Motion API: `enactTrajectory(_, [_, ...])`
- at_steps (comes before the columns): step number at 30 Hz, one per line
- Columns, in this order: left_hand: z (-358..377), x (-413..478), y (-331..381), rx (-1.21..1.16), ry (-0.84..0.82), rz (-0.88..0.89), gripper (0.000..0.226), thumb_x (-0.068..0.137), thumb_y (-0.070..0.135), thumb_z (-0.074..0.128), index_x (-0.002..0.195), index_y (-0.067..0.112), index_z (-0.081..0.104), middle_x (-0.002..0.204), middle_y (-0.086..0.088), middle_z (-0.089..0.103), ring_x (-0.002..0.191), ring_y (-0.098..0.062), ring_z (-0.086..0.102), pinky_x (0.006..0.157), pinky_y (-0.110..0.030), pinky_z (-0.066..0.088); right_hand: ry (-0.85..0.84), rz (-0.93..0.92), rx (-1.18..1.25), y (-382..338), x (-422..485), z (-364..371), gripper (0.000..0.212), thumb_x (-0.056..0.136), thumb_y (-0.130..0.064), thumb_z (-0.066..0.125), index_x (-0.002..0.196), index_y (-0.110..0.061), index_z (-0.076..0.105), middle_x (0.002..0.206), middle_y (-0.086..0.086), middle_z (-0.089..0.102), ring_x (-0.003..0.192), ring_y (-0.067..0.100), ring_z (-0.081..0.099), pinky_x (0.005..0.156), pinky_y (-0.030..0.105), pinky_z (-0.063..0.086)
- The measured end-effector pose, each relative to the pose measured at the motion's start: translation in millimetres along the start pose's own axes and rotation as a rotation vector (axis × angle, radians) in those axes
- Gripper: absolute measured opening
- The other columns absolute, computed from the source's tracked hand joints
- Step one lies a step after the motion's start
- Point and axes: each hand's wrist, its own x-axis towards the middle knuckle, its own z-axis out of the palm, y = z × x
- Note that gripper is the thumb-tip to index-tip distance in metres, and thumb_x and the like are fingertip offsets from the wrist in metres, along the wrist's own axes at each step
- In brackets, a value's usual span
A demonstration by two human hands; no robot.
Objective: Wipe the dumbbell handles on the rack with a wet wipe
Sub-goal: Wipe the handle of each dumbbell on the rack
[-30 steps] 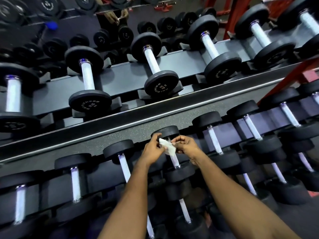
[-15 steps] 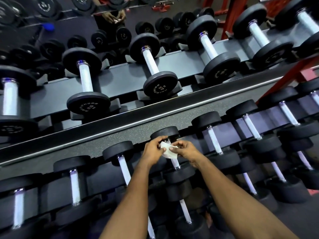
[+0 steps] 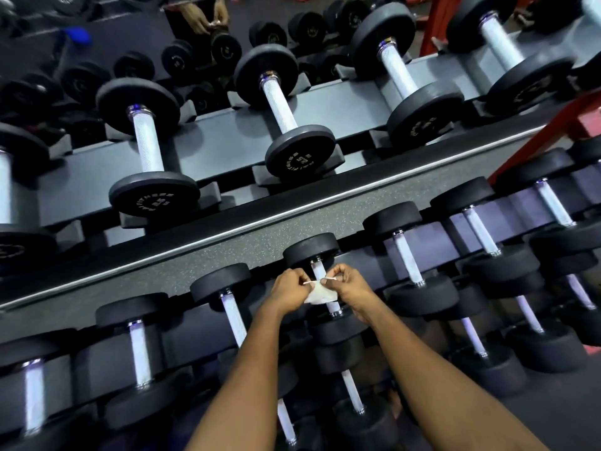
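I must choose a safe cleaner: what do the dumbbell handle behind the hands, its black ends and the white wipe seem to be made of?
Handle: likely steel, pale with fine knurled texture and shiny collars. Ends: probably rubber or urethane, dull matte black without glare. Wipe: thin, soft paper or nonwoven cloth, white, crumpled where it hangs.

Along the handle you have only the short run between its upper head and lower head. Your left hand and right hand, pinching the wet wipe, fill the narrow slots beside it, hemmed in by the left dumbbell and the right dumbbell. The grey speckled strip beyond the heads lies open.
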Motion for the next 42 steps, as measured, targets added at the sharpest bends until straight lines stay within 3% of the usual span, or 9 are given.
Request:
enactTrajectory(4, [-4.2,6.5,-10.8,-0.025,0.081,-0.076,0.020,0.090,0.021,0.064,0.073,0.022,0.054,0.081,-0.001,0.065,0.077,-0.019,0.058,0.068,-0.025,0.041,0.143,0.007,-0.061,8.4,10.1,-1.6,0.020,0.083,0.001,0.071,0.084,-0.014,0.058,0.077,0.008,0.065,0.069,0.016,0.061,0.064,0.026,0.051])
enactTrajectory(8, [-6.7,18.7,-14.4,-0.135,0.281,0.008,0.013,0.090,0.020,0.069,0.101,0.020,0.061,0.106,-0.004,0.063,0.096,-0.023,0.062,0.086,-0.031,0.049,0.194,0.058,-0.128,16.7,27.6,6.3,0.023,0.077,-0.001,0.078,0.077,-0.019,0.062,0.081,0.008,0.069,0.076,0.022,0.064,0.077,0.042,0.056])
enactTrajectory(13, [-14.9,34.9,-11.4,-0.086,0.236,0.165,0.053,0.093,0.020,0.067,0.143,0.028,0.051,0.146,0.000,0.046,0.129,-0.017,0.047,0.110,-0.034,0.039,0.432,0.012,-0.119,9.4,48.4,34.1,0.016,0.075,-0.006,0.077,0.075,-0.014,0.064,0.072,0.001,0.066,0.066,0.014,0.060,0.067,0.023,0.049])
enactTrajectory(18, [-16.6,50.7,-12.4,-0.031,0.209,0.213,0.046,0.089,0.014,0.072,0.134,0.024,0.062,0.137,0.002,0.060,0.127,-0.015,0.054,0.109,-0.026,0.039,0.545,-0.055,-0.118,1.8,61.0,43.6,0.014,0.077,0.002,0.070,0.075,-0.008,0.060,0.067,0.000,0.058,0.056,0.004,0.049,0.052,0.003,0.037])
enactTrajectory(22, [-19.7,57.4,-10.5,-0.054,0.244,0.187,0.041,0.082,0.013,0.078,0.121,0.024,0.069,0.122,0.004,0.067,0.111,-0.016,0.062,0.099,-0.032,0.048,0.643,0.024,-0.087,16.0,66.3,28.9,0.006,0.081,-0.003,0.067,0.086,-0.006,0.067,0.080,0.005,0.066,0.077,0.022,0.063,0.074,0.023,0.049])
enactTrajectory(30, [-21.8,62.9,2.1,-0.013,0.290,0.148,0.034,0.077,0.011,0.082,0.106,0.022,0.069,0.115,0.001,0.069,0.106,-0.020,0.063,0.094,-0.034,0.050,0.742,0.115,-0.253,22.9,79.0,3.2,0.010,0.089,-0.006,0.056,0.094,-0.004,0.065,0.101,0.020,0.068,0.095,0.036,0.063,0.085,0.038,0.046])
enactTrajectory(34, [-20.3,60.6,3.4,0.016,0.295,0.145,0.035,0.078,0.012,0.081,0.108,0.023,0.068,0.116,0.000,0.068,0.108,-0.022,0.062,0.097,-0.038,0.050,0.398,0.098,-0.190,19.8,76.8,19.8,0.015,0.089,-0.009,0.062,0.103,-0.007,0.068,0.095,0.005,0.069,0.089,0.019,0.061,0.080,0.029,0.047])
enactTrajectory(37, [-20.0,60.6,3.9,0.027,0.298,0.141,0.035,0.079,0.012,0.081,0.109,0.024,0.067,0.116,0.001,0.067,0.107,-0.022,0.062,0.095,-0.036,0.050,0.157,0.219,-0.003,38.2,81.0,13.0,0.015,0.082,-0.011,0.065,0.094,-0.006,0.073,0.090,0.012,0.075,0.088,0.030,0.070,0.086,0.046,0.057])
enactTrajectory(42, [-19.8,59.3,4.9,0.036,0.295,0.138,0.032,0.080,0.011,0.079,0.108,0.023,0.067,0.114,0.001,0.066,0.105,-0.021,0.062,0.091,-0.030,0.047,0.073,0.277,-0.271,43.3,67.3,-5.7,0.016,0.083,-0.002,0.059,0.075,-0.007,0.071,0.076,0.010,0.072,0.071,0.022,0.066,0.069,0.033,0.054])
